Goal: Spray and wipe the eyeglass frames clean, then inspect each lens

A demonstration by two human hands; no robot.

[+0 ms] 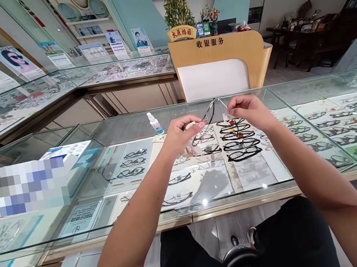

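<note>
Above the glass counter, a pair of eyeglasses [210, 113] hangs between my two hands. My left hand [181, 134] is closed, thumb and fingers pinching the lens side of the frame. A pale cloth-like piece [190, 151] with a bit of red print shows below its fingers. The fingers of my right hand [248, 111] are pinched at the end of a thin temple arm. Beyond my left hand, a white spray bottle [154, 124] stands upright on the glass. Several dark-framed glasses [241, 144] lie in a column inside the case, beneath my right hand.
The glass display counter [175, 213] runs across in front of my knees, with more frames inside at the right. A box [71, 150] and partly blurred printed items rest on its left. Farther back are a wooden cashier desk [218, 47] and another display case [126, 71].
</note>
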